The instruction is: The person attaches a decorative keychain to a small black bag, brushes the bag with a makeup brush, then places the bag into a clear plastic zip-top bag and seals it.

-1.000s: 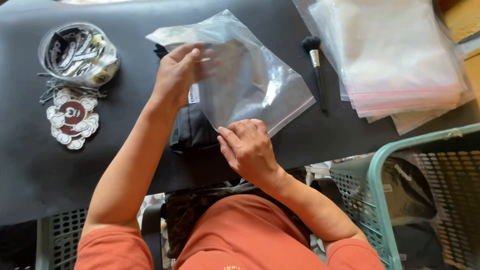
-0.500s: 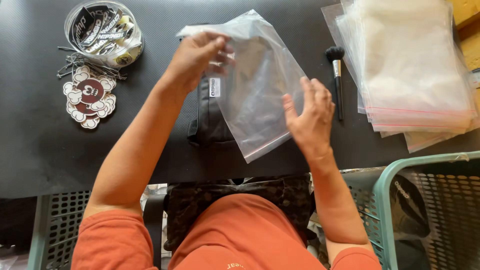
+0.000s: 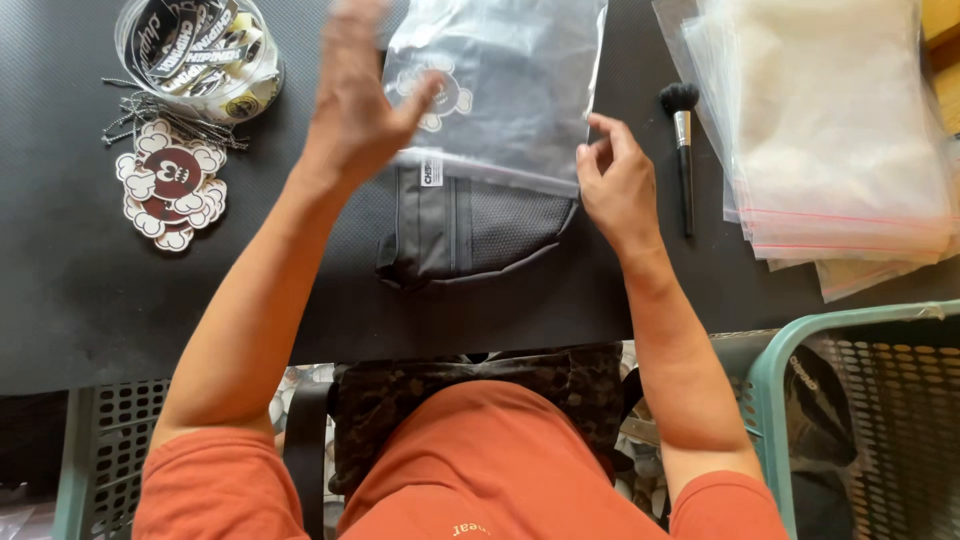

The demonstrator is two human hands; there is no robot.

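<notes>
The left hand point(image 3: 365, 95), blurred, is raised over the clear plastic zip bag point(image 3: 500, 85), fingers spread apart. The bag's right edge is pinched by the right hand point(image 3: 615, 185). The black fabric pouch point(image 3: 470, 225) is now half inside the bag; earlier it lay mostly uncovered.

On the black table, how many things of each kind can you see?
Grey pouch, partly inside a bag: 1
Clear bag over the pouch: 1
Stack of clear bags: 1 stack, sheets too many to count
Brush: 1
Round tub of tags: 1
Pile of flower-shaped stickers: 1
Total: 6
</notes>
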